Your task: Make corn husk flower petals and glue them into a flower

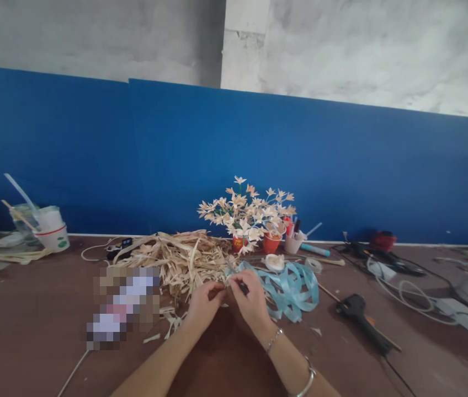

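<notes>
Both my hands meet at the middle of the brown table (31, 320). My left hand (201, 306) is closed in a pinch on a small pale piece, too small to name. My right hand (250, 300) is closed too, its fingers round a small dark thing next to the end of a light blue ribbon (294, 286) that lies in loops just to its right. A heap of dried straw-coloured leaves (180, 256) lies right behind my left hand. Finished pale paper-like flowers (246, 212) stand in small red cups behind.
A black glue gun (360, 317) with its cord lies to the right, near white cables (416, 295) and a red-and-black tool (383, 242). White cups (54, 231) with sticks stand at the far left. A blue wall panel (234, 160) closes off the back of the table.
</notes>
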`<state>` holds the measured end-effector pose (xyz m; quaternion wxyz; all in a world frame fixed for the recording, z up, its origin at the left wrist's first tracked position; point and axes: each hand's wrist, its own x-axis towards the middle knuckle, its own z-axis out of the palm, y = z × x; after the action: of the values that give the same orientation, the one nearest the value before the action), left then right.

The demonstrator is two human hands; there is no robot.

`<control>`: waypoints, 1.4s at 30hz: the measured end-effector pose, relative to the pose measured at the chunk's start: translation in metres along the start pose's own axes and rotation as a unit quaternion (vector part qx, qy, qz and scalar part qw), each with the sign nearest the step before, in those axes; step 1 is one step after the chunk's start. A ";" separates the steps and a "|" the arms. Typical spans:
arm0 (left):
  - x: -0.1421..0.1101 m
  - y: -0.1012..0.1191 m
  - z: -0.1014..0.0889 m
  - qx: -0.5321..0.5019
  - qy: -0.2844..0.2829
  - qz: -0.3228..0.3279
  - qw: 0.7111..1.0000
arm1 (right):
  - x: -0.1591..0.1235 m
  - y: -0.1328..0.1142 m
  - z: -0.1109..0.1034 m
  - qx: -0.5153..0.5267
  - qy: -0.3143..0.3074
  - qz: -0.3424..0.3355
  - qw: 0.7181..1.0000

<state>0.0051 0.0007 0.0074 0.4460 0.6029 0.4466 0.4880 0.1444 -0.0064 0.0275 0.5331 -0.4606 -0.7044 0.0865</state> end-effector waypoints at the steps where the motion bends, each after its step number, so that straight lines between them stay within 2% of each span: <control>1: 0.000 0.000 0.000 -0.015 -0.007 -0.016 1.000 | 0.000 0.000 0.000 0.003 -0.002 0.000 1.000; 4: 0.001 -0.002 0.000 -0.047 -0.020 -0.043 0.998 | -0.001 -0.001 0.000 0.010 -0.008 -0.002 1.000; 7: 0.002 -0.003 -0.001 -0.037 -0.002 -0.041 0.998 | 0.001 -0.002 -0.002 0.014 -0.006 -0.005 1.000; 10: 0.003 -0.002 -0.001 -0.027 0.021 -0.049 0.998 | 0.011 -0.001 -0.018 0.005 0.038 0.024 0.999; 12: 0.004 -0.001 -0.001 -0.027 0.026 -0.060 0.998 | 0.024 0.005 -0.041 -0.011 0.086 0.080 0.993; 14: 0.004 -0.002 -0.001 -0.031 0.031 -0.064 0.997 | 0.035 0.017 -0.075 -0.034 0.116 0.154 0.981; 17: 0.005 -0.005 0.000 -0.033 0.031 -0.059 0.997 | 0.038 0.047 -0.139 -0.117 0.074 0.234 0.962; 19: 0.005 -0.006 0.000 -0.028 0.029 -0.059 0.997 | 0.027 0.070 -0.180 -0.234 0.026 0.273 0.933; 21: 0.004 -0.004 -0.001 -0.018 0.031 -0.064 0.997 | 0.006 0.089 -0.211 -0.361 -0.032 0.337 0.869; 23: 0.004 0.000 -0.002 -0.005 0.039 -0.071 0.997 | -0.017 0.101 -0.228 -0.440 -0.091 0.386 0.805; 26: 0.002 0.004 -0.003 -0.002 0.036 -0.066 0.997 | -0.042 0.107 -0.231 -0.497 -0.100 0.425 0.750; 30: 0.001 0.006 -0.003 -0.003 0.022 -0.068 0.997 | -0.049 0.105 -0.220 -0.524 -0.085 0.450 0.718; 34: 0.001 0.009 -0.001 -0.032 0.015 -0.099 0.994 | -0.046 0.102 -0.218 -0.514 -0.068 0.456 0.723; 37: 0.000 0.012 -0.001 -0.059 0.017 -0.108 0.992 | -0.044 0.099 -0.221 -0.504 0.002 0.432 0.747; 40: -0.001 0.014 -0.001 -0.088 0.015 -0.116 0.989 | -0.041 0.095 -0.219 -0.463 0.071 0.391 0.792; 42: -0.001 0.015 0.000 -0.107 0.011 -0.122 0.987 | -0.037 0.091 -0.210 -0.412 0.100 0.331 0.843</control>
<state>0.0061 -0.0033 0.0217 0.5595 0.4869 0.4671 0.4814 0.3699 -0.0598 0.0343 0.3018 -0.8495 -0.4239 -0.0871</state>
